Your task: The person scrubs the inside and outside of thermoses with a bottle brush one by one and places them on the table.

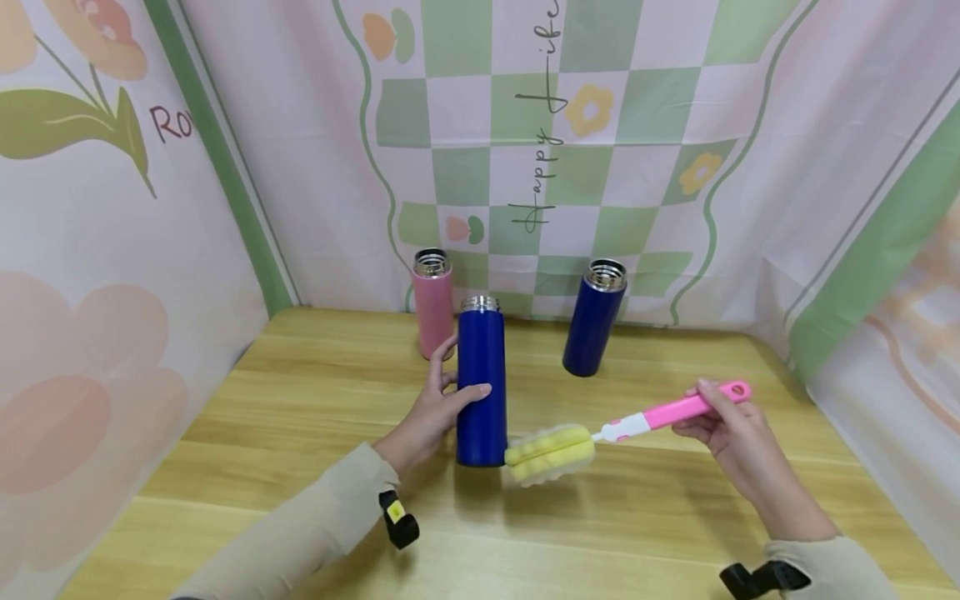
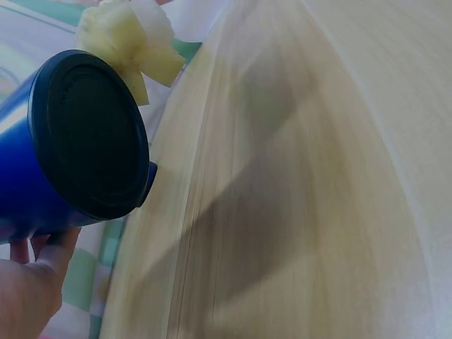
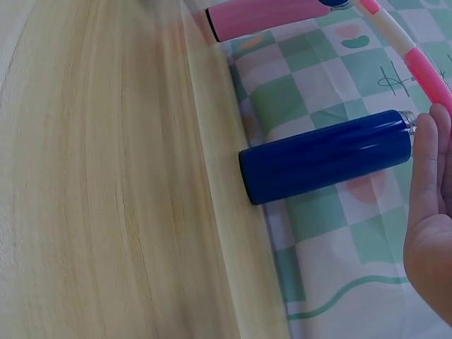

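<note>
My left hand (image 1: 435, 408) grips a blue bottle (image 1: 482, 383) around its side, thumb across the front. The bottle is nearly upright with its lidless steel mouth at the top, and its dark base (image 2: 95, 134) shows lifted over the table in the left wrist view. In my right hand (image 1: 738, 437) is a bottle brush, held by its pink handle (image 1: 678, 411). Its yellow sponge head (image 1: 551, 454) points left, the tip right at the bottle's lower side.
Behind the held bottle stands a pink bottle (image 1: 433, 308), lidless. A second blue bottle (image 1: 595, 321), lidless too, stands back right on the wooden table (image 1: 315, 358). A patterned curtain (image 1: 457, 108) rises along the table's far edge.
</note>
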A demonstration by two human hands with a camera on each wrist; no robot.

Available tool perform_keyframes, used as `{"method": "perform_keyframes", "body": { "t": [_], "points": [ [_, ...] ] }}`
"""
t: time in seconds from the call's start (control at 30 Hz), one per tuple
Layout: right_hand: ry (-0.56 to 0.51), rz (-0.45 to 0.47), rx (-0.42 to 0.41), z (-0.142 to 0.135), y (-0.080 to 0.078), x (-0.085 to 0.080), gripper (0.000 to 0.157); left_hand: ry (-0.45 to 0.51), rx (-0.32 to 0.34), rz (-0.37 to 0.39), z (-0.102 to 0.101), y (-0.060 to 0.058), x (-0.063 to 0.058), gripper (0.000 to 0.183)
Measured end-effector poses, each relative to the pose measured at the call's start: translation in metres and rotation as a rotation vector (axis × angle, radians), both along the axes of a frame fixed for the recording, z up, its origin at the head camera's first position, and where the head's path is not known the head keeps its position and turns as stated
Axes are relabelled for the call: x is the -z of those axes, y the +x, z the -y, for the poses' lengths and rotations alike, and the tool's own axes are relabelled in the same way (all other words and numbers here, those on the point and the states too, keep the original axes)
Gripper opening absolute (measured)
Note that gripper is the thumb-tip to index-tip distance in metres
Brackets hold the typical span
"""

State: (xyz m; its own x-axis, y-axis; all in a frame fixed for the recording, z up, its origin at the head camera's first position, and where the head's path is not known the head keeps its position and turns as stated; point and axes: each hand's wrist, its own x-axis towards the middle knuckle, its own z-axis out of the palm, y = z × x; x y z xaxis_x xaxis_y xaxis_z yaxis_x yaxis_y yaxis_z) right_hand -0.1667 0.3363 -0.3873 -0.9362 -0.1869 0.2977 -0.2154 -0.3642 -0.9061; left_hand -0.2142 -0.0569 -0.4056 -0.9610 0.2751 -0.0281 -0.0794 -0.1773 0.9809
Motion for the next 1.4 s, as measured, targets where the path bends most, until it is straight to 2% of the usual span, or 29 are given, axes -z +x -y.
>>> {"method": "perform_keyframes", "body": {
  "t": [0.27, 0.67, 0.97, 1.4],
  "points": [
    [-0.025, 0.015, -0.001, 0.001, -0.002, 0.002, 0.035, -0.122, -0.012, -0.041, 0.004, -0.001, 0.003, 0.081],
    [-0.064, 0.014, 0.051, 0.001, -0.005, 0.001, 0.034, -0.078, 0.042, -0.031, 0.007, 0.002, 0.002, 0.082],
    [-0.11, 0.011, 0.08, 0.0, -0.006, 0.001, 0.032, -0.037, 0.074, -0.026, 0.009, 0.004, 0.006, 0.077],
    [-0.139, -0.001, 0.135, 0.003, -0.009, -0.004, 0.03, -0.104, 0.112, 0.005, 0.008, 0.006, 0.011, 0.078]
  ]
}}
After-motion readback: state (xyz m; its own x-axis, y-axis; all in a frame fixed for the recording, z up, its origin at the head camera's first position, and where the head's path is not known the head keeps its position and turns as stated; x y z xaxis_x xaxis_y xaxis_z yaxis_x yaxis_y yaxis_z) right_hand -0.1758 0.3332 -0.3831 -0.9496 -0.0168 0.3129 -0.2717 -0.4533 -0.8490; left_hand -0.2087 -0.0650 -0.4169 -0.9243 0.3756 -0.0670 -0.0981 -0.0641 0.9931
